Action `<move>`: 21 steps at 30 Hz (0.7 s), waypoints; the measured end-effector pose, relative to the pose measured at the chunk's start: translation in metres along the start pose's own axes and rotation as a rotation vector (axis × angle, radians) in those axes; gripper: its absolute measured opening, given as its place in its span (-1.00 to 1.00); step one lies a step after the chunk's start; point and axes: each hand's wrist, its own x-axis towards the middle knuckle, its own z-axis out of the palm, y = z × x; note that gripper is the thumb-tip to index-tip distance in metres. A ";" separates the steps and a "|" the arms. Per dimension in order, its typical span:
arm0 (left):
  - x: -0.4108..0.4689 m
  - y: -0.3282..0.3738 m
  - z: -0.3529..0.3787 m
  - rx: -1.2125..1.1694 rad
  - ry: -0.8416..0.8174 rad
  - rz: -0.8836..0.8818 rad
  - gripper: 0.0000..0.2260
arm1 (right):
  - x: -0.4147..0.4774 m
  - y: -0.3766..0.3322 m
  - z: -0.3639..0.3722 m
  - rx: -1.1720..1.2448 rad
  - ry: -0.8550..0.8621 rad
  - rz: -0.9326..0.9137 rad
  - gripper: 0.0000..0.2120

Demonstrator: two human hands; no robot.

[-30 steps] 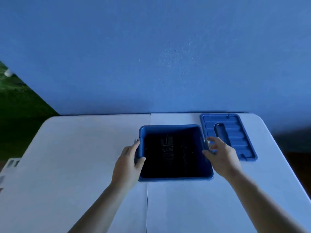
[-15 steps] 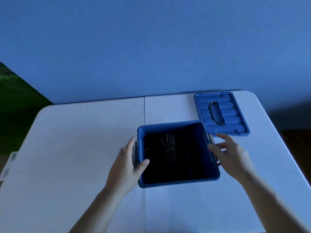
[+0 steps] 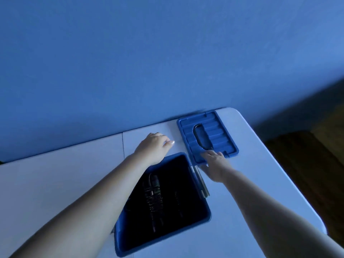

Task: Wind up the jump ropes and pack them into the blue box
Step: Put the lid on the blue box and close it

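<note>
The blue box (image 3: 203,215) stands open on the white table, near me. Dark wound jump ropes (image 3: 153,194) lie inside it, hard to make out in the shadow. The blue lid (image 3: 221,138) with a dark handle lies flat beyond the box, at the table's far right. My right hand (image 3: 214,164) rests on the lid's near edge, fingers on it. My left hand (image 3: 154,146) reaches across the box's far left corner, above the table and left of the lid, fingers loosely curled and holding nothing.
The white table (image 3: 55,174) has a seam down its middle and a rounded far right corner. A blue wall (image 3: 149,62) rises right behind it. Dark floor (image 3: 307,164) lies off the right edge.
Both hands have left the sides of the box and reached forward to the lid. The view has swung right, so the box now sits lower and tilted.
</note>
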 end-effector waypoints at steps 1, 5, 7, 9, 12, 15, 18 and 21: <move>0.015 0.007 0.004 0.012 -0.060 0.000 -0.67 | -0.001 0.004 0.002 -0.024 0.024 -0.016 -0.52; 0.069 0.030 0.019 0.074 -0.217 -0.015 -0.70 | -0.010 0.033 -0.002 0.010 0.068 0.005 -0.68; 0.089 0.039 0.025 0.097 -0.222 -0.049 -0.64 | -0.012 0.052 -0.007 0.027 0.078 0.048 -0.68; 0.104 0.048 0.030 0.121 -0.243 -0.098 -0.52 | -0.012 0.069 -0.014 0.064 0.108 0.129 -0.69; 0.116 0.059 0.038 0.119 -0.330 -0.205 -0.46 | -0.010 0.087 -0.020 0.151 0.112 0.272 -0.68; 0.121 0.064 0.042 0.030 -0.390 -0.284 -0.44 | 0.001 0.092 -0.022 0.264 0.110 0.312 -0.75; 0.123 0.063 0.043 -0.117 -0.375 -0.324 -0.40 | 0.007 0.090 -0.031 0.484 0.179 0.366 -0.70; 0.115 0.069 0.033 -0.244 -0.314 -0.280 -0.52 | 0.000 0.088 -0.048 0.582 0.278 0.401 -0.61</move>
